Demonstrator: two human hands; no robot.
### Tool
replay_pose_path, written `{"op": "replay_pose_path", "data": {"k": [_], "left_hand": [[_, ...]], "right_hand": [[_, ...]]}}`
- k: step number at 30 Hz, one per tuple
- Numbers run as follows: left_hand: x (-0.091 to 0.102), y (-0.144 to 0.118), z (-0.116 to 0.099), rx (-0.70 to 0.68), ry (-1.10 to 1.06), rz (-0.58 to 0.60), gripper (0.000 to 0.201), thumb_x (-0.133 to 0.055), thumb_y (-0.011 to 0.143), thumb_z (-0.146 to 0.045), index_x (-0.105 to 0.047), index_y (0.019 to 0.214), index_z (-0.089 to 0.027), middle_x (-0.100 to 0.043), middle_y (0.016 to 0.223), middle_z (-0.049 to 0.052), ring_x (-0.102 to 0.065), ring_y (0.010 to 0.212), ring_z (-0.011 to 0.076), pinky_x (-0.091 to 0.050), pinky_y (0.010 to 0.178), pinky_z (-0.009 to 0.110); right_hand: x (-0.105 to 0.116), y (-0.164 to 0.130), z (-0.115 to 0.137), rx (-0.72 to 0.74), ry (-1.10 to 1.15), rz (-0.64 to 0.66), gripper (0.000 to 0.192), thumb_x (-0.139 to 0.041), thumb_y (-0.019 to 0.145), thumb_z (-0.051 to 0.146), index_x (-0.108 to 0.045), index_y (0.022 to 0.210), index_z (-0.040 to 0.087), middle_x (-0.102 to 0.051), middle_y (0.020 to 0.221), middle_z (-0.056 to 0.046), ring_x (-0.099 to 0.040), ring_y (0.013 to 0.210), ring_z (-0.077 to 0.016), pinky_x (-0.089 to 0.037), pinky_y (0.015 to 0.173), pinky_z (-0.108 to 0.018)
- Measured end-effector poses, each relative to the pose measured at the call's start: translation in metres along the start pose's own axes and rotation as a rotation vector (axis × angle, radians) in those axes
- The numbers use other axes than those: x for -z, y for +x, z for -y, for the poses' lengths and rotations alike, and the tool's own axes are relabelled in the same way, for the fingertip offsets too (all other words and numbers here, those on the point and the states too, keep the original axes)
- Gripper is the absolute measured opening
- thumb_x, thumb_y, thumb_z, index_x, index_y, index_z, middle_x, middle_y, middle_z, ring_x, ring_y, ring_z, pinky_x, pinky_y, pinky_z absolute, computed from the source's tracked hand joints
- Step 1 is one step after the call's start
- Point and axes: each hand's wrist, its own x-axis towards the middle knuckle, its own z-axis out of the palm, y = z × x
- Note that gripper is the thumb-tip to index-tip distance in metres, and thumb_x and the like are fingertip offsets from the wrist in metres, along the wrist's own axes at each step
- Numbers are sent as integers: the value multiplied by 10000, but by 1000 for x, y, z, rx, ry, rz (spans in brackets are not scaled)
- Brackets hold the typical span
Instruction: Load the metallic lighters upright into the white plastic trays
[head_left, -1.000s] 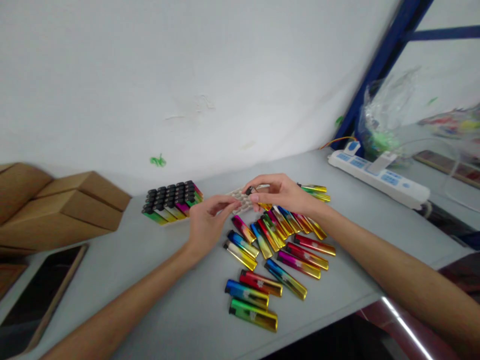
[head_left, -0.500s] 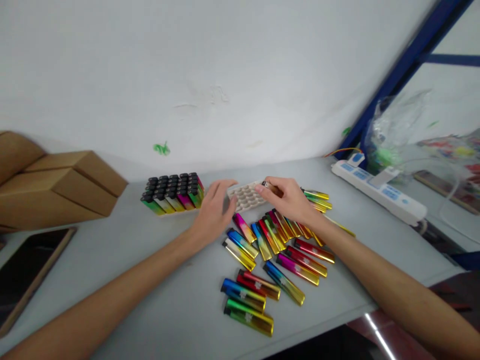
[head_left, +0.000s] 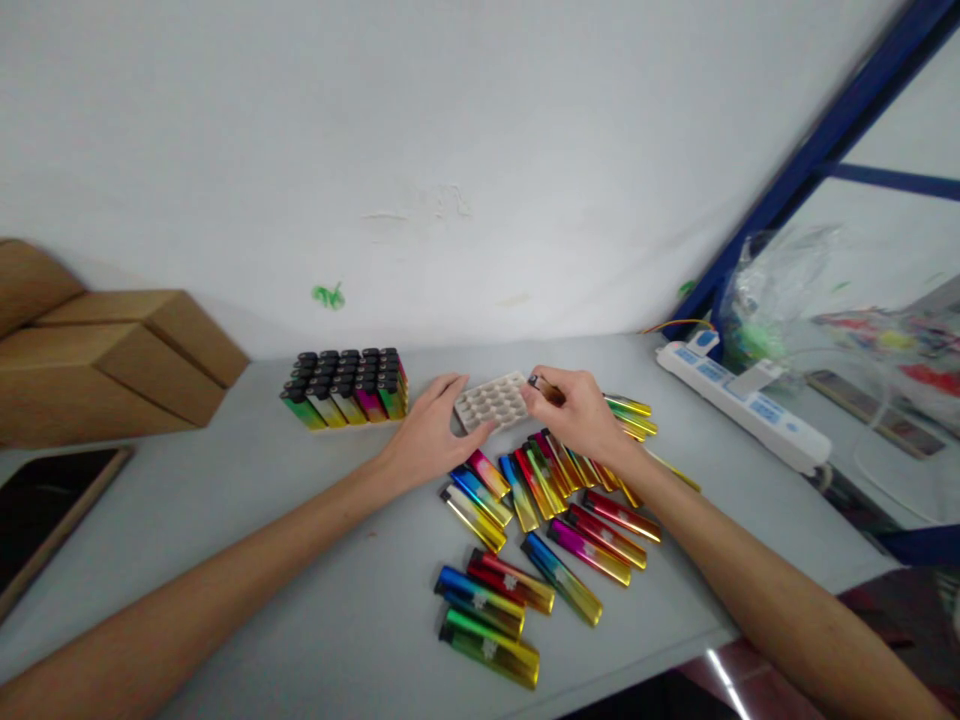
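Note:
My left hand [head_left: 431, 430] steadies a pale tray with rows of small pockets [head_left: 491, 402], its thumb along the near edge and its fingers by the left end. Closed at the tray's right end, my right hand [head_left: 577, 410] grips a lighter [head_left: 541, 386]; only the lighter's dark metal-capped end shows, the rest being hidden in the fingers. To the left, a block of upright lighters with black tops [head_left: 346, 388] fills another tray. Several loose shiny lighters [head_left: 559, 560] in blue, red, purple and green fading to gold lie in front of my hands.
Cardboard boxes [head_left: 112, 375] stand at the left, with a dark-screened phone or tablet [head_left: 56, 505] in front. A white power strip [head_left: 742, 405] with plugs lies at the right beside a blue frame [head_left: 787, 175]. Behind the grey table [head_left: 300, 610] rises a white wall.
My left thumb has come down to the tray's near edge, and the tray now sits slightly turned. My right hand still holds the lighter by the tray's right end. The view has shifted slightly.

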Motion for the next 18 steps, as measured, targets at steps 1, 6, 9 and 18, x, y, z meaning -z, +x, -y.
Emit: {"op": "replay_pose_path", "data": {"k": [1,6,9,18], "left_hand": [[0,-1,-1,0,-5,-4,698,-641,889,-557,-541,1402,-93,-576,1420,199,-557,1354,348,-421,1200,506],[0,-3,-5,-5,-33,-44,628,-685,848,-585,-582,1262,-124,-577,1284,160,-592,1249,310,-459,1160,475],[1,-2,-5,-12,-12,-54,557,-757,774,-517,-592,1156,-146,-572,1176,123,-608,1158,292,-500,1101,472],[5,3,2,-3,-73,17,643,-807,758,-597,-682,1237,-186,-640,1141,100,-618,1155,319,-496,1078,495]], "right_hand": [[0,0,-1,4,-1,-3,362,-539,913,387,-367,633,232,-287,562,79,-276,539,-91,-218,524,-266],[-1,1,-6,24,38,4,375,-589,984,489,-483,752,214,-390,607,76,-364,567,-101,-293,541,-262],[-2,2,-11,92,90,35,273,-516,1050,444,-623,1047,193,-609,818,1,-560,745,-154,-450,683,-287],[-11,3,-9,117,195,-74,288,-649,995,429,-757,1180,236,-709,1071,-82,-659,971,-211,-568,838,-360]]}}
